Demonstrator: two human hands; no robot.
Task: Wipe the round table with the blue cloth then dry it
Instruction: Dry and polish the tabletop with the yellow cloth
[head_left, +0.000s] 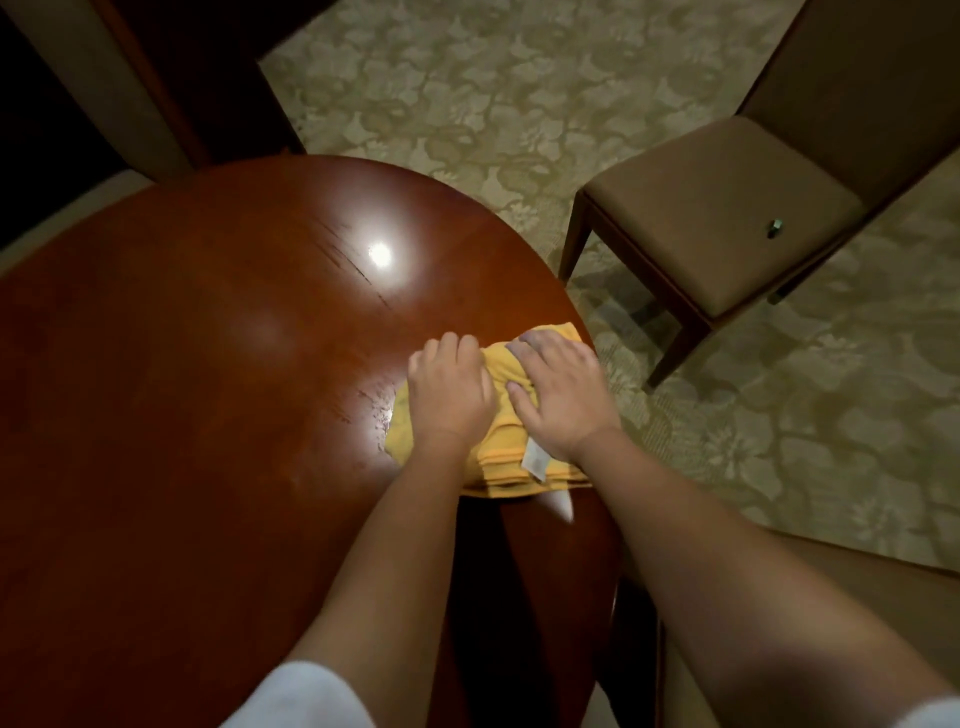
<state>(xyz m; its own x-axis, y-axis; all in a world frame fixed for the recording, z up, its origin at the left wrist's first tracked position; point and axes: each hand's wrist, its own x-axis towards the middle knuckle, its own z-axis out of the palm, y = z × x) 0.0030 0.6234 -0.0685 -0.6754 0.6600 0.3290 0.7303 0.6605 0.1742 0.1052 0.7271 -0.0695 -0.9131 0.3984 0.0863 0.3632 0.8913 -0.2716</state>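
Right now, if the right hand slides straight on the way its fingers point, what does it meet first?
Nothing solid, likely. The right hand lies flat on the yellow cloth, fingers pointing up-left across the table; past the cloth's far edge only bare wood shows.

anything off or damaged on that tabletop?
Yes. Dark streaks like scratches run across the table near the light glare, and a patch of wet-looking speckles sits just left of the yellow cloth. The left hand and right hand press on that cloth; no blue cloth is visible.
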